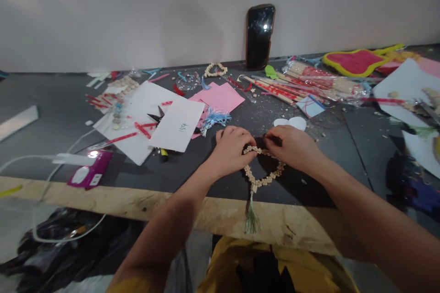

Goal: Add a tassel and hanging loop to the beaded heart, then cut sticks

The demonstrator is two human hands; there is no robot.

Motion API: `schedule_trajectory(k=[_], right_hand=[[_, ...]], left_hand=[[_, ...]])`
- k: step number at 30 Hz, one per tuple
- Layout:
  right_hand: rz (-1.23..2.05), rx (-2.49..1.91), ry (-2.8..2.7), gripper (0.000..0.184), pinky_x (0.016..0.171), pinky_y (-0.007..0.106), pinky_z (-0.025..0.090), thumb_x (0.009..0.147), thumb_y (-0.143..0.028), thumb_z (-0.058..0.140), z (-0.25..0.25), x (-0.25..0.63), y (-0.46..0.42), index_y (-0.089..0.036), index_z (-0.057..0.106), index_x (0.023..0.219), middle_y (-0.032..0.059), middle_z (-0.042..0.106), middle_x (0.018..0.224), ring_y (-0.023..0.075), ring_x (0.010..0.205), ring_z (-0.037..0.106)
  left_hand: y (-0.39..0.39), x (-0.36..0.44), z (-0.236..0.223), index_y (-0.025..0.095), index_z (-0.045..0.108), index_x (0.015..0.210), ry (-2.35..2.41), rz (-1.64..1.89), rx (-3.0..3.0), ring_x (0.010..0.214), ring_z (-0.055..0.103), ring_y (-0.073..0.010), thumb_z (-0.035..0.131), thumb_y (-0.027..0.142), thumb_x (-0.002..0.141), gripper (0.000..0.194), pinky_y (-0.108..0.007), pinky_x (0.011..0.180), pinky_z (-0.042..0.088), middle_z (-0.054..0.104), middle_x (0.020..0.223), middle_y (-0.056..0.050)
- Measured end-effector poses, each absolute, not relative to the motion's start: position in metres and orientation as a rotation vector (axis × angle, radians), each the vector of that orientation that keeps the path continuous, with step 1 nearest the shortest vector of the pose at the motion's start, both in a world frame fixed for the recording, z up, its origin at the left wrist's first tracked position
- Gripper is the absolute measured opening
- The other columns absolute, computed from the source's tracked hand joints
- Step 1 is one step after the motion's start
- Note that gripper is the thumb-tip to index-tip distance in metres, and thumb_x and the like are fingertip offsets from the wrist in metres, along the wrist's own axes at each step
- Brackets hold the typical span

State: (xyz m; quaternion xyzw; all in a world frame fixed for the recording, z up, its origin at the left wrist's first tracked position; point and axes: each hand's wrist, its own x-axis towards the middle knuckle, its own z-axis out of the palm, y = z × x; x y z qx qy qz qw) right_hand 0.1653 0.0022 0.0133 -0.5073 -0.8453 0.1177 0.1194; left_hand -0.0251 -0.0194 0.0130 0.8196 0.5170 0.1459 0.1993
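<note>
A bracelet of pale wooden beads (270,179) lies in a loop on the dark tabletop near its front edge. From its lower end a green tassel (252,219) hangs over the wooden edge. My left hand (234,147) is closed on the loop's upper left, thumb and fingers pinching the beads. Close by, my right hand (290,145) is closed at the upper right of the loop, its fingertips pressed together. Whatever lies between those fingertips is too small and dark to make out. Two white rounded paper pieces (296,123) lie just beyond the right hand.
A phone (260,36) leans against the wall. Left lie white paper cards (180,126), pliers (158,114) and a purple power strip (90,169) with a white cable. Behind my hands are pink paper (225,97), a blue tassel (216,119) and another bead bracelet (216,70). Red-marked sticks (271,89) lie right.
</note>
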Motion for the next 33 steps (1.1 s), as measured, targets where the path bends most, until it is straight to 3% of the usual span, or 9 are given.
schedule_trajectory(k=[14, 20, 25, 29, 33], right_hand=[[0.486, -1.336, -2.357, 0.015, 0.060, 0.024, 0.036, 0.083, -0.029, 0.051, 0.022, 0.167, -0.003, -0.018, 0.062, 0.081, 0.0022, 0.060, 0.074, 0.0137, 0.069, 0.053], [0.538, -1.275, -2.351, 0.015, 0.060, 0.024, 0.037, 0.083, -0.028, 0.052, 0.020, 0.166, -0.004, -0.019, 0.063, 0.083, 0.0019, 0.060, 0.073, 0.0136, 0.069, 0.053], [0.538, -1.223, -2.371, 0.014, 0.061, 0.023, 0.039, 0.084, -0.028, 0.052, 0.026, 0.164, -0.004, -0.019, 0.063, 0.084, 0.0021, 0.062, 0.075, 0.0139, 0.071, 0.055], [0.471, -1.308, -2.413, 0.014, 0.060, 0.024, 0.040, 0.084, -0.026, 0.051, 0.038, 0.181, -0.006, -0.020, 0.060, 0.093, 0.0023, 0.064, 0.082, 0.0137, 0.070, 0.057], [0.401, -1.229, -2.609, 0.016, 0.070, 0.028, 0.043, 0.085, -0.019, 0.047, 0.039, 0.208, -0.018, -0.021, 0.060, 0.095, 0.0040, 0.063, 0.092, 0.0169, 0.082, 0.058]], left_hand=[[-0.020, -0.029, 0.013, 0.025, 0.064, 0.087, 1.489, 0.362, 2.323, 0.108, 0.043, -0.0246, 0.055, 0.035, 0.077, 0.017, -0.043, 0.093, 0.028, 0.057, 0.111, -0.001], [-0.016, -0.026, 0.010, 0.027, 0.059, 0.111, 1.392, 0.484, 2.311, 0.109, 0.044, -0.0225, 0.052, 0.040, 0.081, 0.033, -0.040, 0.093, 0.029, 0.058, 0.115, -0.002], [-0.013, -0.017, 0.005, 0.023, 0.067, 0.084, 1.397, 0.595, 2.187, 0.099, 0.052, -0.0183, 0.053, 0.026, 0.080, 0.015, -0.035, 0.091, 0.030, 0.067, 0.099, 0.001], [-0.014, -0.014, 0.006, 0.024, 0.067, 0.081, 1.391, 0.622, 2.162, 0.097, 0.053, -0.0187, 0.052, 0.028, 0.081, 0.016, -0.036, 0.089, 0.029, 0.069, 0.094, 0.001], [-0.015, -0.015, 0.007, 0.025, 0.068, 0.078, 1.378, 0.660, 2.113, 0.098, 0.053, -0.0192, 0.055, 0.031, 0.079, 0.014, -0.037, 0.090, 0.028, 0.069, 0.091, 0.001]])
